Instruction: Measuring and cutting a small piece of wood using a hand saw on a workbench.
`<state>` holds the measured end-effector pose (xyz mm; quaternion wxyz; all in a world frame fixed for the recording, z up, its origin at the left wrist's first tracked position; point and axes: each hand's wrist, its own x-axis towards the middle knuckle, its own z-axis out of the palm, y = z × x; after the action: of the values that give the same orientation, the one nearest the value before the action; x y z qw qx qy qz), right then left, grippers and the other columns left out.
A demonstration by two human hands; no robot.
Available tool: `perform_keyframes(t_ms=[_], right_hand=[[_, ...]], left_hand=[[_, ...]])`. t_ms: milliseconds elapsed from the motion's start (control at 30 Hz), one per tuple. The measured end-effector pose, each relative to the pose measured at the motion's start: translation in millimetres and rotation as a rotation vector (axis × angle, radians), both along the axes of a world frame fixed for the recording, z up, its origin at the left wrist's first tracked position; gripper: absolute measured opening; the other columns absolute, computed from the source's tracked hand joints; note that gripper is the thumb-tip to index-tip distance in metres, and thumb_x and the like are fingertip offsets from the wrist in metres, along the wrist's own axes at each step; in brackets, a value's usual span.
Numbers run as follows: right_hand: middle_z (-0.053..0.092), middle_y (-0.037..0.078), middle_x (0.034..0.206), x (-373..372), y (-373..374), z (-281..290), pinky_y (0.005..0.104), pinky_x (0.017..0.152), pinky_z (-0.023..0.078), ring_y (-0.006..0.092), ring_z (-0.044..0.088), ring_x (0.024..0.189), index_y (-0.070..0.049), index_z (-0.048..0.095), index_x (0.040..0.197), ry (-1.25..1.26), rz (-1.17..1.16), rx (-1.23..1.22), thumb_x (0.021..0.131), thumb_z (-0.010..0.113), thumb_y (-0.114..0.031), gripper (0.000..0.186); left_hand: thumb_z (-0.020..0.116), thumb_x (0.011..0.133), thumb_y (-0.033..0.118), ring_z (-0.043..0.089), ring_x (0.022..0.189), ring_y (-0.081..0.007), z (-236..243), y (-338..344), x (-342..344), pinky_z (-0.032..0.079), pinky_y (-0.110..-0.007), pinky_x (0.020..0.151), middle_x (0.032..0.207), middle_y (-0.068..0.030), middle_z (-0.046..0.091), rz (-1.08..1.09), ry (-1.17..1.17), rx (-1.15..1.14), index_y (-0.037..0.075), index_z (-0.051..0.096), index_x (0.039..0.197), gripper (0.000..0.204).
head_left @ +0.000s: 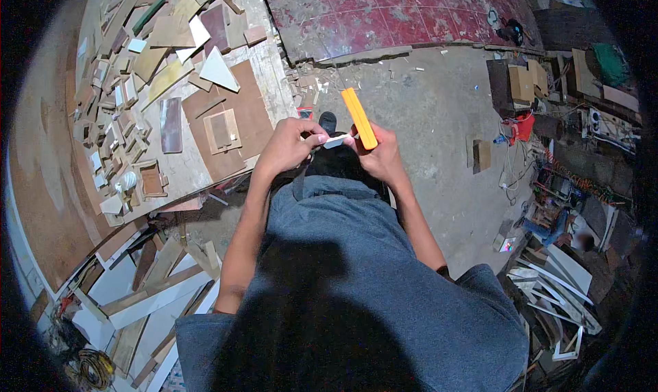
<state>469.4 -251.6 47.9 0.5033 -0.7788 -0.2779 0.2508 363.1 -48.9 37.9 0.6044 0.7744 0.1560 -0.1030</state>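
Note:
In front of my body, both hands meet over a small white-and-pale piece (336, 142), too small to name more exactly. The thumb and fingers of my left hand (291, 144) are closed on its left end. My right hand (381, 157) grips a long, flat, bright orange tool (359, 117) that points up and away. Its kind is not clear from here. The right fingertips also touch the right end of the white piece. Part of the fingers of each hand is hidden behind what they hold.
To the left stands a worktable (264, 63) covered with wood offcuts, with a brown board (250, 111) and a small wooden frame (223, 131). Planks (161, 299) lean below it. Far ahead is a raised red floor (384, 15). Cables, boxes and white frames (555, 289) clutter the right.

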Motion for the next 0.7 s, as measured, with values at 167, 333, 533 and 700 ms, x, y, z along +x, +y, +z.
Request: perform_keyframes(t_ms=[167, 333, 533, 700], right_hand=[[0.065, 0.016, 0.074, 6, -3, 2, 0.0358, 0.062, 0.05, 0.0306, 0.067, 0.066, 0.001, 0.064, 0.088, -0.068, 0.08, 0.02, 0.08, 0.077, -0.006, 0.017], [0.063, 0.016, 0.073, 5, -6, -5, 0.038, 0.061, 0.05, 0.036, 0.066, 0.068, 0.0, 0.062, 0.085, -0.161, 0.11, 0.051, 0.079, 0.077, -0.006, 0.018], [0.064, 0.011, 0.074, -4, -13, -9, 0.0319, 0.063, 0.049, 0.0206, 0.064, 0.065, -0.002, 0.063, 0.092, -0.151, 0.078, 0.008, 0.082, 0.077, -0.007, 0.018], [0.06, 0.008, 0.07, -12, -11, -7, 0.0305, 0.063, 0.048, 0.0172, 0.059, 0.063, -0.002, 0.063, 0.091, -0.081, -0.005, 0.024, 0.083, 0.077, -0.008, 0.017]], left_hand=[[0.068, 0.089, 0.01, 0.067, 0.069, -0.0138, -4, -8, 0, 0.056, -0.03, 0.058, 0.075, -0.0095, 0.069, 0.095, 0.139, -0.178, -0.002, 0.075, 0.093, 0.014], [0.067, 0.093, 0.01, 0.068, 0.07, -0.0136, -18, -12, -4, 0.059, -0.027, 0.059, 0.082, -0.0093, 0.07, 0.162, 0.153, -0.336, -0.007, 0.072, 0.093, 0.017], [0.066, 0.095, 0.012, 0.068, 0.071, -0.013, -34, -18, -7, 0.062, -0.028, 0.064, 0.083, -0.009, 0.07, 0.27, 0.166, -0.453, -0.006, 0.07, 0.095, 0.018], [0.066, 0.095, 0.013, 0.068, 0.073, -0.0135, -41, -20, -6, 0.062, -0.027, 0.064, 0.083, -0.0089, 0.068, 0.305, 0.213, -0.498, -0.006, 0.069, 0.094, 0.019]])
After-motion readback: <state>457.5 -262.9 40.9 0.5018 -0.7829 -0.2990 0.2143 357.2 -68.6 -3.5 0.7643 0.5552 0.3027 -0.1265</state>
